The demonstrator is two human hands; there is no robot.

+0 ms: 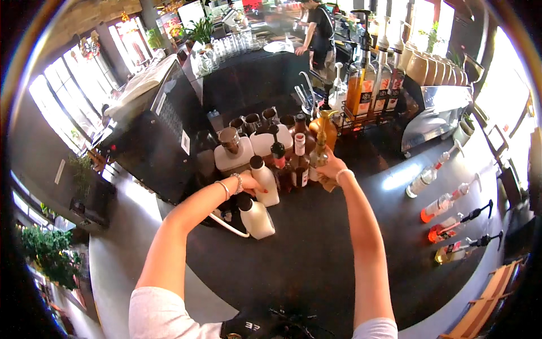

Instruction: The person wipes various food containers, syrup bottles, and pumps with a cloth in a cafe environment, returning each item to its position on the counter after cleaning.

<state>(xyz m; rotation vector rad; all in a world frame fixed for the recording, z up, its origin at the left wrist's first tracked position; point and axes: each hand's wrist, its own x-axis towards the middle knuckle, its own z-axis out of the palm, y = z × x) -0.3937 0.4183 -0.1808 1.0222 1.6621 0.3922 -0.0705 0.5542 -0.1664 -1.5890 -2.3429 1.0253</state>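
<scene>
My left hand [250, 183] is on a white plastic bottle with a black cap [266, 182], its fingers against the bottle's side. A second white bottle with a black cap [257, 220] stands just nearer to me. My right hand [330, 165] is around a pump bottle [318, 159] with a yellowish pump, its lower part partly hidden by the fingers. Between my hands stand a dark bottle with a pink label [279, 163] and a brown glass bottle [300, 167]. An amber jug [329, 129] stands behind the pump bottle.
Metal pitchers [253, 123] and lidded containers [271, 140] stand behind the bottles. A wire rack [360, 118] holds syrup bottles with pumps. More pump bottles [440, 205] line the counter's right edge. A person in black [319, 25] stands beyond the far counter.
</scene>
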